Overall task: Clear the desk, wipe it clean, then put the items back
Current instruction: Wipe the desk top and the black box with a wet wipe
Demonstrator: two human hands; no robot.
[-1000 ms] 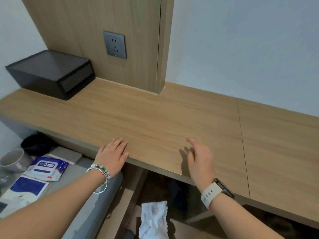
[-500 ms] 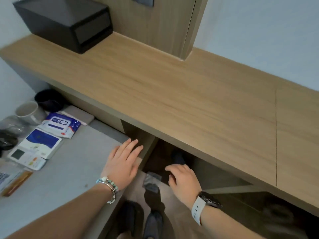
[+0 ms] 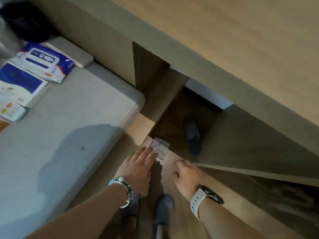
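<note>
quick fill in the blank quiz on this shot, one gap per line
1. The white wipe lies on the ____, by the fingertips of the left hand.
2. The right hand has a watch with a ____ strap at its wrist.
3. Under the desk lies one dark blue ____.
4. The left wrist wears a beaded ____.

Missing words: floor; white; slipper; bracelet.

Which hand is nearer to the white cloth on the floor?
The left hand, with the bracelet: its fingers reach the cloth; the right hand, with the watch, falls short.
</note>
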